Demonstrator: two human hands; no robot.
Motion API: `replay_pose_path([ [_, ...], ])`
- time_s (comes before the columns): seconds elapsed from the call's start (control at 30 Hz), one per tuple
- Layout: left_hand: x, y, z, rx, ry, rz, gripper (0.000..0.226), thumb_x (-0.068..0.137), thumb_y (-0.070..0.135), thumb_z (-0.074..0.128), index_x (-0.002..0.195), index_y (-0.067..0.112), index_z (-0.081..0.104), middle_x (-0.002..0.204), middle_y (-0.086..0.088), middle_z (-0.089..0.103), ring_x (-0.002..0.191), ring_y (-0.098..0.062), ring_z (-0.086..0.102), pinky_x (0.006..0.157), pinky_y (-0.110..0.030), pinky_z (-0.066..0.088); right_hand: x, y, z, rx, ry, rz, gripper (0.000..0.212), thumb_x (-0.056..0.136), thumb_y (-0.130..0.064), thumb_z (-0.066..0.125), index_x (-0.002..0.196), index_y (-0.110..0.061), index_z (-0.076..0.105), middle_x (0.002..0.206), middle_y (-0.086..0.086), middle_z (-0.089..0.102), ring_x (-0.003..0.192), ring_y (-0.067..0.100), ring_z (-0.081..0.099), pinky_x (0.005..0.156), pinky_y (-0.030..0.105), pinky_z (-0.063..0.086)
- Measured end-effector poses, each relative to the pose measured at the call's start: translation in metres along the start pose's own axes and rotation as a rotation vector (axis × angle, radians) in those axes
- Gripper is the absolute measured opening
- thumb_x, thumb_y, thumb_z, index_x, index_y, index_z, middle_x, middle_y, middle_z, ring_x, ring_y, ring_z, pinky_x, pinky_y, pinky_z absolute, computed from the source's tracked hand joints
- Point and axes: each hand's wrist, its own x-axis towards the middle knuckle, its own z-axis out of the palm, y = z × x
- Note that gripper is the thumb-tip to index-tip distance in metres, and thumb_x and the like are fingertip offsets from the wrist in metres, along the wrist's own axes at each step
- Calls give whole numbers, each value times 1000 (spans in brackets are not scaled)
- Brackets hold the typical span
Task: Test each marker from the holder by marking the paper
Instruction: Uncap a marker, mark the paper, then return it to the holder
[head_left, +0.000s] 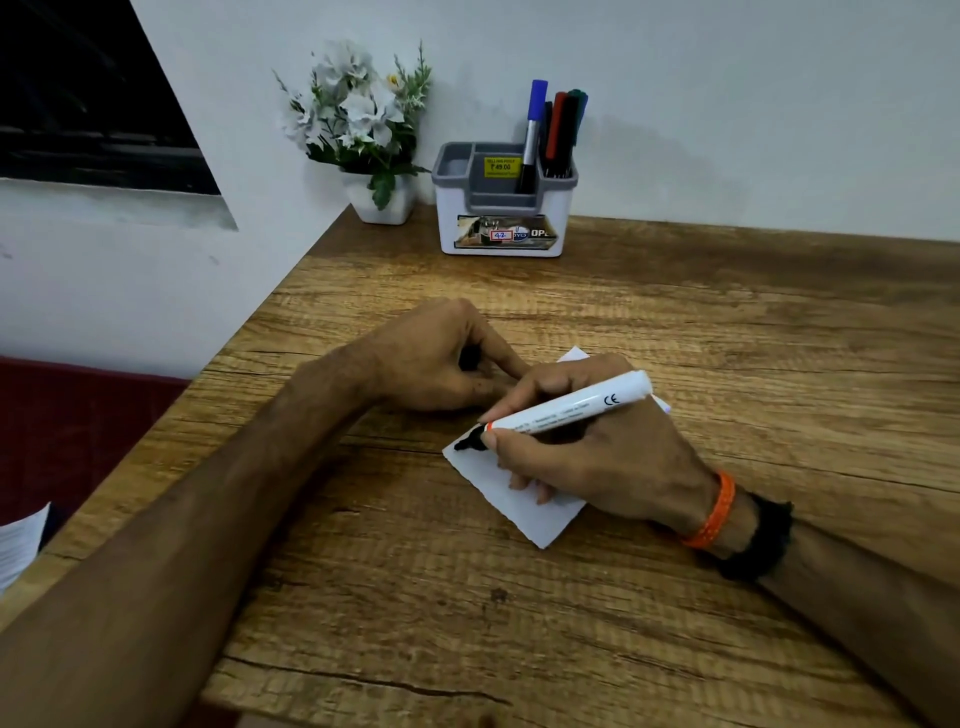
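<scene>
My right hand (602, 457) grips a white-barrelled marker (571, 402), uncapped, its black tip resting on the near-left corner of a small white paper (524, 504) on the wooden table. My left hand (436, 358) is curled beside the paper's far-left edge with a small black thing, seemingly the cap (469, 358), inside its fingers. At the back stands a white and grey holder (501, 228) with a blue-capped marker (534, 130) and several dark, red and green ones (563, 130).
A white pot of pale artificial flowers (363, 130) sits left of the holder in the table's far corner against the wall. The table's left edge (218, 358) drops to a dark red surface. White papers (21, 540) lie at the far left.
</scene>
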Motion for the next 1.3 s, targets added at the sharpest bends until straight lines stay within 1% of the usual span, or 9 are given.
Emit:
replay_pose_path([
  [0.17, 0, 2, -1, -6, 5, 12, 26, 84, 23, 72, 109, 28, 73, 78, 1, 75, 65, -10, 64, 63, -41, 56, 0, 0, 0, -26, -18, -10, 3, 81, -5, 76, 83, -2, 75, 64, 1, 73, 50, 13, 69, 43, 25, 53],
  [0.33, 0, 2, 0, -26, -7, 2, 28, 81, 31, 70, 109, 31, 73, 93, 0, 76, 82, -21, 69, 70, -48, 57, 0, 0, 0, -33, -6, 13, 3, 81, -5, 76, 83, -3, 76, 62, -3, 72, 49, 10, 68, 43, 22, 51],
  [0.47, 0, 2, -1, -16, -9, 3, 29, 81, 32, 70, 109, 31, 73, 93, 0, 76, 82, -21, 69, 71, -48, 57, -1, -1, 1, -36, -21, 6, 3, 82, -5, 76, 84, -3, 76, 61, 1, 72, 49, 11, 68, 43, 21, 51],
  [0.63, 0, 4, -1, 8, 6, -3, 26, 83, 23, 72, 108, 29, 74, 70, 13, 71, 62, -6, 61, 63, -42, 56, -1, -1, 1, -39, 15, 25, 4, 81, -8, 77, 83, -4, 77, 61, 4, 72, 49, 13, 68, 43, 24, 52],
  [0.8, -1, 3, 0, -29, -17, 0, 30, 78, 36, 69, 108, 32, 73, 90, 0, 76, 77, -22, 68, 67, -49, 56, -1, -3, 2, -56, -22, 13, 5, 82, -9, 77, 85, -6, 77, 62, 2, 72, 50, 15, 69, 45, 26, 53],
  [0.9, -1, 3, 0, -19, -15, 3, 36, 75, 43, 66, 108, 32, 74, 83, -4, 75, 73, -23, 68, 65, -48, 56, -1, -3, 1, -26, 11, 31, 5, 82, -8, 76, 84, -4, 77, 60, 0, 72, 48, 10, 68, 44, 23, 52],
  [1.03, -2, 4, -2, 13, -8, -2, 25, 84, 27, 71, 109, 29, 74, 69, 1, 72, 62, -19, 63, 63, -47, 54, -2, -5, 3, -28, -27, 14, 7, 82, -9, 77, 85, -3, 76, 61, 3, 72, 49, 10, 68, 44, 23, 52],
  [1.17, -2, 5, -2, 8, 6, 13, 24, 84, 24, 71, 107, 29, 75, 66, 11, 70, 59, -11, 61, 61, -41, 55, -1, -4, 2, -9, -2, 29, 7, 82, -7, 76, 85, -1, 76, 60, 6, 72, 46, 8, 66, 44, 22, 52],
  [1.3, -3, 5, -1, 4, -2, 16, 27, 81, 32, 69, 108, 32, 74, 69, 5, 72, 62, -17, 63, 62, -45, 55, -2, -4, 3, -27, -35, 5, 10, 82, -10, 77, 87, -2, 76, 62, 6, 72, 48, 11, 68, 45, 23, 52],
])
